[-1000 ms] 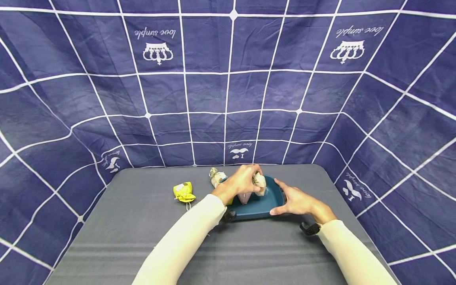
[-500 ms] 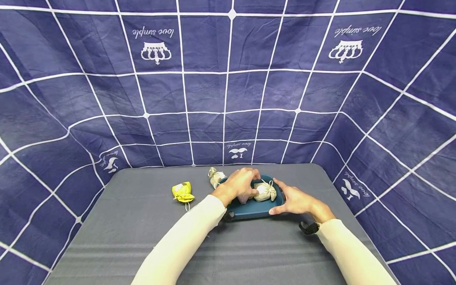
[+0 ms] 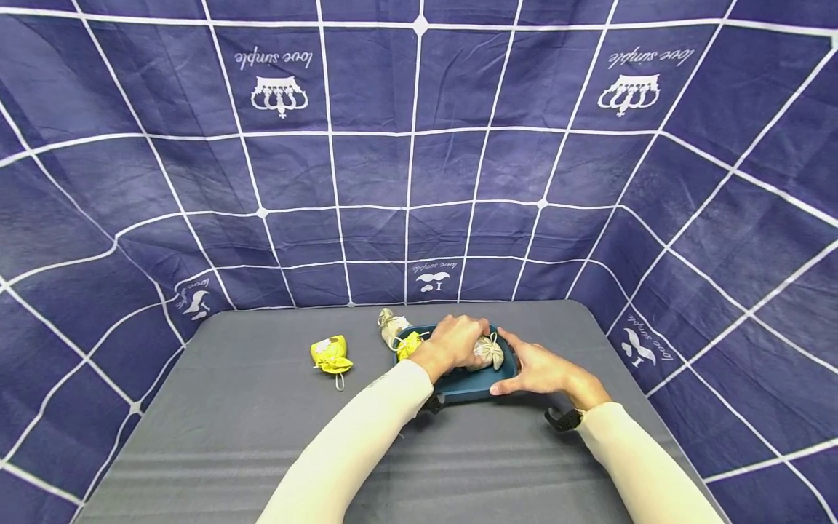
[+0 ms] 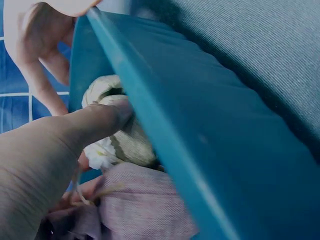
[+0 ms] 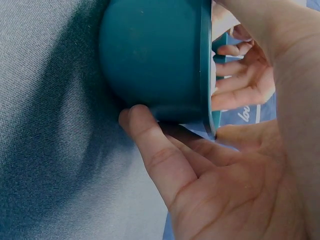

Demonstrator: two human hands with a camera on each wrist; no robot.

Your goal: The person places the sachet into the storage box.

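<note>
A dark teal tray [image 3: 468, 393] holds several small drawstring pouches. My left hand [image 3: 455, 342] reaches inside it and grips a beige drawstring pouch [image 4: 137, 145], thumb over one side and fingers behind. The tied neck of that pouch points right in the head view. Beside it in the left wrist view lies a mauve pouch [image 4: 145, 195], which the hand covers in the head view. A yellow pouch [image 3: 409, 343] sits at the tray's left end. My right hand [image 3: 540, 370] holds the tray's right end, thumb at the front and fingers towards the back.
Left of the tray, another yellow pouch [image 3: 330, 354] lies on the grey tabletop [image 3: 262, 429]. Another beige pouch [image 3: 390, 325] lies just behind the tray's left end. A blue checked curtain [image 3: 373, 175] rises behind and at both sides.
My left hand has set the beige pouch down into the tray's right part and shifted slightly right. The yellow pouch in the tray has come into fuller view. My right hand stays at the tray.
</note>
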